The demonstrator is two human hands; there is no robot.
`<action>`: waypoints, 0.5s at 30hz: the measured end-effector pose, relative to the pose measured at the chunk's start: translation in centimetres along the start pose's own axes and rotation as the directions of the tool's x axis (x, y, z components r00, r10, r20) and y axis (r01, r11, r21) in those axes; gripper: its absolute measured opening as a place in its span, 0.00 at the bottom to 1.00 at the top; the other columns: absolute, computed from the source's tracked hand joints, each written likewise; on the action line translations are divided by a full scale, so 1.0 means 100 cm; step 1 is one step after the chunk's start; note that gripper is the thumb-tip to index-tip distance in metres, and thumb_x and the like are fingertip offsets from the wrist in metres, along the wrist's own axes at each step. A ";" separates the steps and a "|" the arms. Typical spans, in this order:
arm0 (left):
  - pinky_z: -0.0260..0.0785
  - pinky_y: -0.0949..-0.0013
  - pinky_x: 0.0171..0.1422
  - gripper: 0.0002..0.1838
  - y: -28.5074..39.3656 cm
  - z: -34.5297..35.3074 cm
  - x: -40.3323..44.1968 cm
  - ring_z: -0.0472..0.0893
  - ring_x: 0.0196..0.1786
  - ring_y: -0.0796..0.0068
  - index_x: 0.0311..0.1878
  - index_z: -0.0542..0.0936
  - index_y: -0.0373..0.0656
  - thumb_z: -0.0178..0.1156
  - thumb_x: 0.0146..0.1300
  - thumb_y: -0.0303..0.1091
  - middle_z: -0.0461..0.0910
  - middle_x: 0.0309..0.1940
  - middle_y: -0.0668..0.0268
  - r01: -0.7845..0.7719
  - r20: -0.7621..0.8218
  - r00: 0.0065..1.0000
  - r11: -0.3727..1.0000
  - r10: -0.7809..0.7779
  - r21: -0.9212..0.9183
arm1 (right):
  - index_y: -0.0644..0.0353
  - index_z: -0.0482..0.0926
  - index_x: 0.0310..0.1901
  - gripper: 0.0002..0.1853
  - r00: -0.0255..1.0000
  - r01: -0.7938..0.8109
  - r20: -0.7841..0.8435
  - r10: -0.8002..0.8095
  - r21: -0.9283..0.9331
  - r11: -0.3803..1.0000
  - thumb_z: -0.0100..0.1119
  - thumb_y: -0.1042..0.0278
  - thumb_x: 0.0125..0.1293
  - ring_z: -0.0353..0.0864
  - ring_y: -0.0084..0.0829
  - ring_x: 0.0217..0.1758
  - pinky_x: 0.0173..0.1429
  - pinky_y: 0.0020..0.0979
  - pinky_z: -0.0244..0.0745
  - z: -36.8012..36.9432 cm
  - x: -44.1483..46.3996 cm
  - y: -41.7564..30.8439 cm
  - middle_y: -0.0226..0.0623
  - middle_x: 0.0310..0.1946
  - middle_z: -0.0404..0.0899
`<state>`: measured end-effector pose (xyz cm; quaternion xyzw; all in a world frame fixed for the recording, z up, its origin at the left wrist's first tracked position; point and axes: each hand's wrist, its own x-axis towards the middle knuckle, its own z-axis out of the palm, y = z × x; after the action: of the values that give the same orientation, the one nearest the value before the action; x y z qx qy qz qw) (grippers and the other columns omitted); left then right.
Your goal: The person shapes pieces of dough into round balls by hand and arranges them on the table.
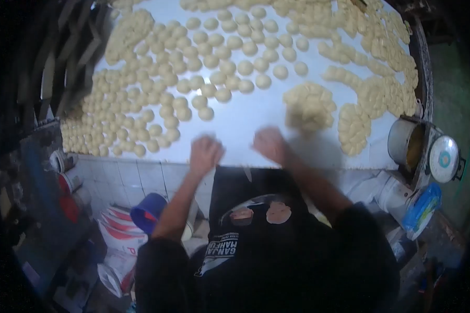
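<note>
Both hands are over the front edge of a white table point(235, 125). My left hand point(206, 153) is curled, its fingers bent down toward the surface; anything under it is hidden. To its right my right hand point(270, 143) is also curled and slightly blurred, and I cannot make out what it covers. Round dough balls point(206, 113) lie in many rows from just beyond my left hand to the far left. Right of my right hand sits a heap of dough pieces point(309, 107), with another dough pile point(354, 128) beside it.
A metal pot point(402, 141) and a round lid point(444, 159) stand at the table's right end. Below the front edge are a blue bucket point(148, 211), printed sacks point(121, 229) and a blue-wrapped container point(422, 211). Long dough strips point(344, 52) lie at the back right.
</note>
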<state>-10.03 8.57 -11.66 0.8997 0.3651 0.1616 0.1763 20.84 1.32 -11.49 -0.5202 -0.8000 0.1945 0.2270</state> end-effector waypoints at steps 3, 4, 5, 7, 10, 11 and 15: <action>0.68 0.46 0.57 0.14 0.050 -0.001 0.075 0.77 0.52 0.48 0.51 0.79 0.44 0.72 0.67 0.35 0.80 0.48 0.56 0.214 -0.209 0.953 0.975 -0.221 -0.056 | 0.53 0.82 0.39 0.09 0.994 -0.078 -0.080 0.070 -0.108 0.991 0.72 0.61 0.64 0.79 0.45 0.55 0.58 0.47 0.71 -0.003 0.044 -0.016 0.38 0.48 0.81; 0.67 0.45 0.56 0.11 0.067 0.023 0.066 0.77 0.52 0.48 0.49 0.79 0.44 0.70 0.68 0.33 0.80 0.47 0.55 0.381 -0.215 0.899 0.923 -0.382 -0.049 | 0.53 0.81 0.40 0.09 0.981 -0.155 -0.132 0.142 -0.101 0.983 0.72 0.61 0.64 0.79 0.46 0.55 0.58 0.47 0.71 0.009 0.048 -0.027 0.39 0.47 0.80; 0.66 0.44 0.57 0.11 0.072 0.032 0.043 0.77 0.52 0.46 0.48 0.80 0.43 0.70 0.68 0.34 0.80 0.48 0.54 0.337 -0.129 0.929 0.936 -0.348 -0.101 | 0.53 0.81 0.40 0.09 0.958 -0.229 -0.198 0.206 -0.101 0.968 0.72 0.62 0.64 0.79 0.46 0.54 0.58 0.47 0.71 0.016 0.056 -0.030 0.39 0.47 0.80; 0.67 0.43 0.57 0.11 0.079 0.019 0.006 0.78 0.51 0.45 0.45 0.80 0.42 0.71 0.67 0.35 0.80 0.48 0.52 0.122 -0.120 0.981 0.961 -0.156 -0.249 | 0.55 0.81 0.40 0.12 0.985 0.014 -0.172 -0.023 -0.049 0.999 0.74 0.60 0.62 0.79 0.43 0.53 0.56 0.48 0.72 0.012 0.016 -0.028 0.40 0.45 0.79; 0.69 0.44 0.56 0.11 0.026 -0.003 -0.003 0.78 0.50 0.45 0.43 0.80 0.41 0.71 0.67 0.35 0.80 0.48 0.52 0.119 -0.045 0.992 0.993 -0.120 -0.024 | 0.56 0.80 0.39 0.14 0.992 0.116 -0.032 -0.122 -0.158 0.981 0.76 0.60 0.62 0.79 0.41 0.49 0.54 0.47 0.72 -0.013 0.013 0.011 0.37 0.40 0.78; 0.69 0.44 0.55 0.11 0.022 0.001 0.017 0.77 0.50 0.45 0.42 0.80 0.41 0.72 0.65 0.34 0.80 0.47 0.52 0.217 -0.119 0.970 0.976 -0.213 0.026 | 0.55 0.80 0.39 0.13 0.994 0.020 -0.100 -0.043 -0.221 0.975 0.76 0.61 0.64 0.78 0.42 0.47 0.52 0.46 0.71 -0.015 0.034 0.009 0.36 0.37 0.77; 0.71 0.45 0.61 0.11 0.072 0.032 0.038 0.80 0.54 0.46 0.46 0.81 0.42 0.72 0.64 0.31 0.81 0.48 0.55 0.289 -0.236 0.912 0.934 -0.335 -0.208 | 0.57 0.80 0.44 0.12 0.948 -0.206 -0.254 0.190 -0.037 0.978 0.75 0.65 0.66 0.78 0.49 0.50 0.56 0.49 0.71 0.014 0.046 -0.034 0.42 0.43 0.79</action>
<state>-1.80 5.85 -10.76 0.7811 0.5100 0.2817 0.2246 15.90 4.14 -10.00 -0.6251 -0.7146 0.1243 0.2884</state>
